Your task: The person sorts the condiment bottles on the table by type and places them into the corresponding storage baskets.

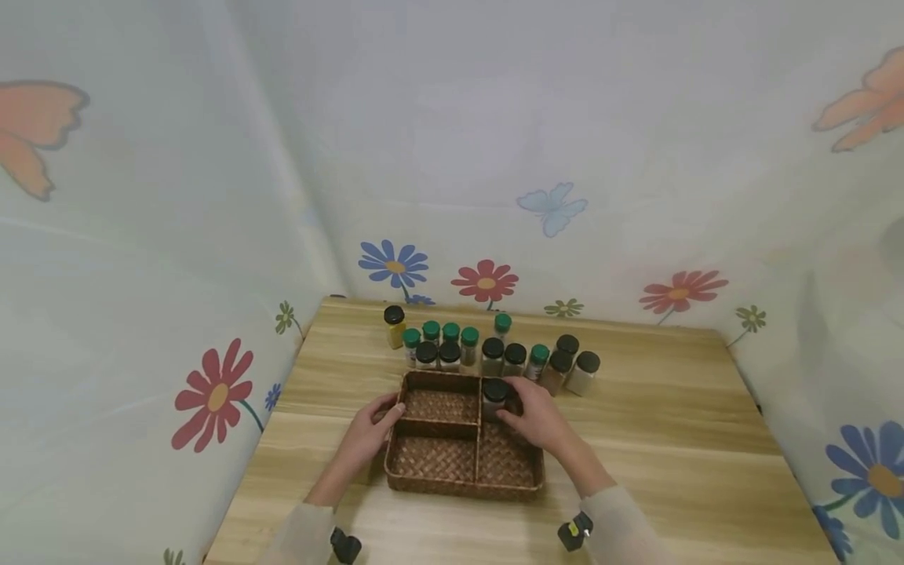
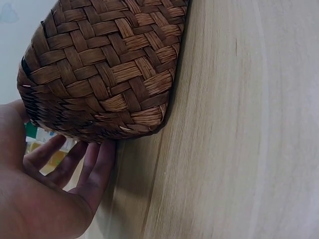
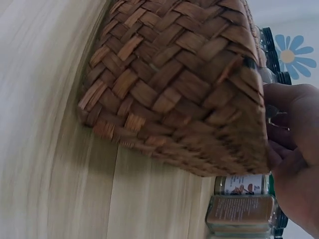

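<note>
A brown woven basket (image 1: 441,486) with three compartments sits on the wooden table. My left hand (image 1: 370,430) grips its left side, thumb over the rim and fingers against the outer wall; the left wrist view shows the fingertips (image 2: 102,152) along the weave. At the back of the right-hand compartment is a black-lidded spice jar (image 1: 495,392). My right hand (image 1: 535,414) reaches over the basket's right wall and holds this jar between thumb and fingers. In the right wrist view the basket wall (image 3: 169,89) hides the jar's lower part and my fingertips.
Behind the basket stand several spice jars with black lids (image 1: 493,348) and green-lidded bottles (image 1: 469,337). A yellow-filled jar (image 1: 394,329) is at the back left. At the right end of the group is a black-lidded jar (image 1: 583,375). Flower-printed cloth (image 1: 452,157) surrounds the wooden table (image 1: 664,439).
</note>
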{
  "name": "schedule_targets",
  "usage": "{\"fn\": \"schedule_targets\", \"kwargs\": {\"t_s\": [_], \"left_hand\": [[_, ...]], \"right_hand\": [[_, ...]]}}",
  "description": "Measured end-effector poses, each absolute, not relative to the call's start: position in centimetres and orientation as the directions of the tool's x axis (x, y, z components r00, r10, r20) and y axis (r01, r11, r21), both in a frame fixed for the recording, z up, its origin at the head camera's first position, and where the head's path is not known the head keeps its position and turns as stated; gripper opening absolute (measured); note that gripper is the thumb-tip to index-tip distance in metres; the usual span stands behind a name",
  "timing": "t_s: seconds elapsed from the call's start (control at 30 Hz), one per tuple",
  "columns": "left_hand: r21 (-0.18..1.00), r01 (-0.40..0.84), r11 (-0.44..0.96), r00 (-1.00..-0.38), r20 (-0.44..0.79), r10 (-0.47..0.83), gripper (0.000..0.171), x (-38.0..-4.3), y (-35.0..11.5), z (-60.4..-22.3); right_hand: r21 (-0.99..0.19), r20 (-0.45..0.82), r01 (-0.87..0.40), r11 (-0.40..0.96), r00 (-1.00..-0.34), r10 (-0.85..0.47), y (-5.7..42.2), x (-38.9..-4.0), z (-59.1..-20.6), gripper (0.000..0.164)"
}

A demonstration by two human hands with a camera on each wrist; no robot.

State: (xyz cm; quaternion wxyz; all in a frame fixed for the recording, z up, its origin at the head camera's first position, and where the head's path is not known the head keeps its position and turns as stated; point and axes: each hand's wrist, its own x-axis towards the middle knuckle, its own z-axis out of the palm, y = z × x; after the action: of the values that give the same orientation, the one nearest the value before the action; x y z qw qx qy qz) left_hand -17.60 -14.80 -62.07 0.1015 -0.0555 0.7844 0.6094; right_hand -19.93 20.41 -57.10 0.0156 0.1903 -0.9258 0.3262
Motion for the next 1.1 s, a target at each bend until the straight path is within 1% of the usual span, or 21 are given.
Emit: {"fn": "schedule_targets", "kwargs": {"t_s": [0.13,0.23,0.43,0.5,0.63,0.73,0.97,1.1], "left_hand": [[0.942,-0.213,0.258,-0.974,-0.225,0.018,0.056,-17.8,-15.0,-62.2],[0.943,-0.212,0.257,-0.974,-0.224,0.020,0.059,-17.9,-15.1,-62.4],[0.943,-0.203,0.263,-0.976,-0.218,0.027,0.069,-17.9,-15.2,-62.7],[0.945,-0.203,0.255,-0.976,-0.217,0.027,0.069,-17.9,-15.2,-62.8],[0.946,-0.206,0.249,-0.976,-0.218,0.020,0.064,-17.9,-15.2,-62.8],[0.946,-0.205,0.252,-0.976,-0.216,0.017,0.062,-17.9,-15.2,-62.8],[0.943,-0.202,0.266,-0.976,-0.215,0.024,0.062,-18.0,-15.0,-62.7],[0.941,-0.198,0.275,-0.977,-0.214,0.027,0.062,-18.0,-14.9,-62.8]], "right_hand": [[-0.579,0.187,-0.382,0.721,-0.922,-0.338,20.9,-19.5,-56.7,0.055],[-0.581,0.209,-0.385,0.718,-0.922,-0.325,21.6,-19.0,-56.5,0.054],[-0.655,0.231,-0.358,0.666,-0.933,-0.276,23.9,-17.4,-56.1,0.051],[-0.674,0.223,-0.339,0.657,-0.941,-0.256,24.7,-17.0,-56.0,0.050],[-0.695,0.206,-0.305,0.651,-0.952,-0.226,26.2,-16.4,-55.7,0.051],[-0.726,0.196,-0.283,0.627,-0.959,-0.206,27.3,-16.4,-55.7,0.049],[-0.831,0.209,-0.238,0.503,-0.971,-0.113,29.6,-17.6,-56.1,0.044],[-0.850,0.182,-0.187,0.493,-0.982,-0.058,30.4,-18.3,-56.2,0.045]]}}
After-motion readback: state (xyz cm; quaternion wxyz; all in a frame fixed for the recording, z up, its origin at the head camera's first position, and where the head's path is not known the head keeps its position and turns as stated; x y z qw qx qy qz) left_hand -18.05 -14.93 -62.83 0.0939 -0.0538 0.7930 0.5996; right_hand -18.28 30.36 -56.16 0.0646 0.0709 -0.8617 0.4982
